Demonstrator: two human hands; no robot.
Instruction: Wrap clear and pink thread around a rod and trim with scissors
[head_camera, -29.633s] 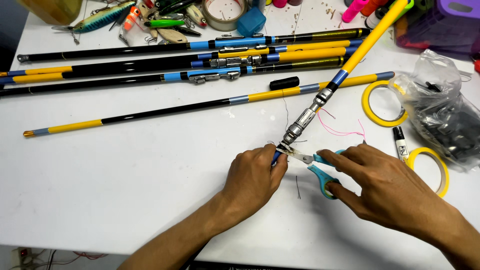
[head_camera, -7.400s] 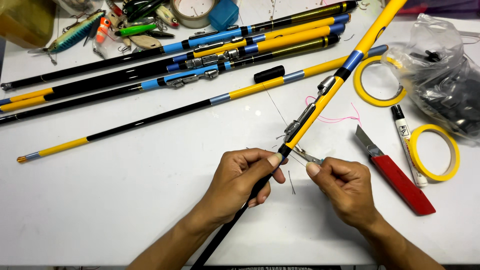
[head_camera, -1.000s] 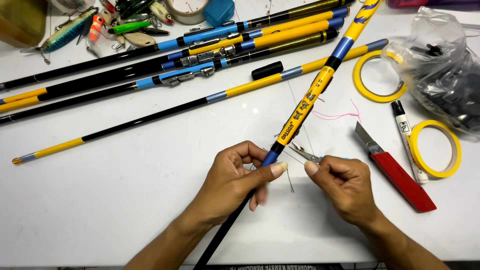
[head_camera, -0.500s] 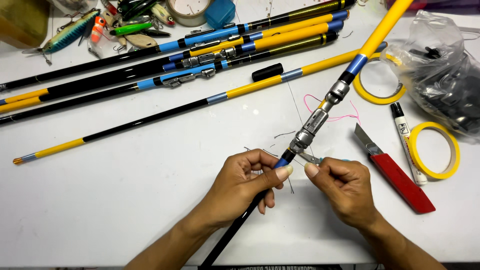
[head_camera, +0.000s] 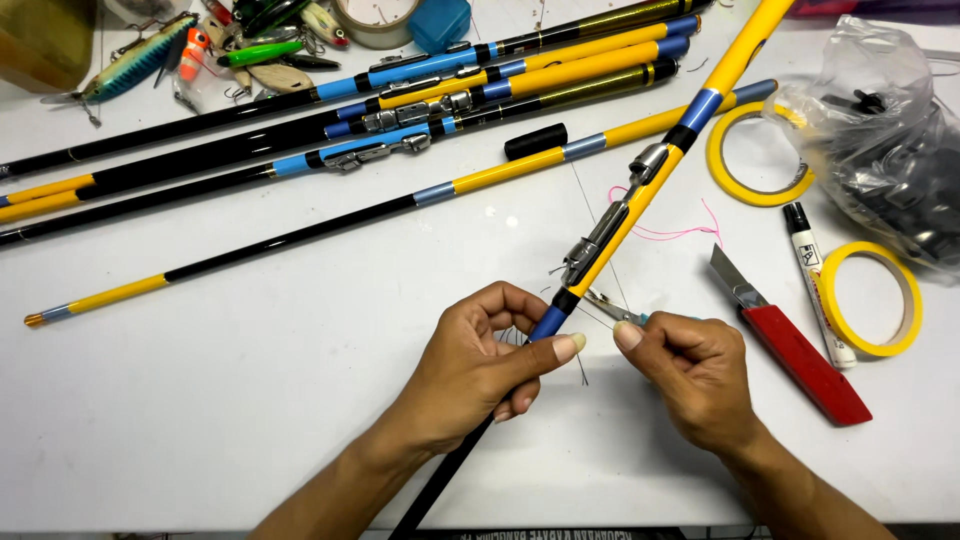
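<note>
The left hand (head_camera: 478, 365) pinches the blue band of a yellow-and-black fishing rod (head_camera: 640, 190), thumb pressed along it. The rod slants up and away across the white table (head_camera: 200, 400). Just beside it, the right hand (head_camera: 695, 375) is closed on small scissors (head_camera: 612, 308) — only the tips show. Right of that lie a red utility knife (head_camera: 795, 350), a marker (head_camera: 815, 280) and yellow tape rolls (head_camera: 870, 298); farther back, more rods (head_camera: 400, 110) and fishing lures (head_camera: 140, 60).

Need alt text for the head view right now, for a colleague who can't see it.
Left hand pinches a yellow, blue and black fishing rod at its blue band, while the right hand holds small scissors beside it. A red utility knife lies right of them on the white table.
</note>
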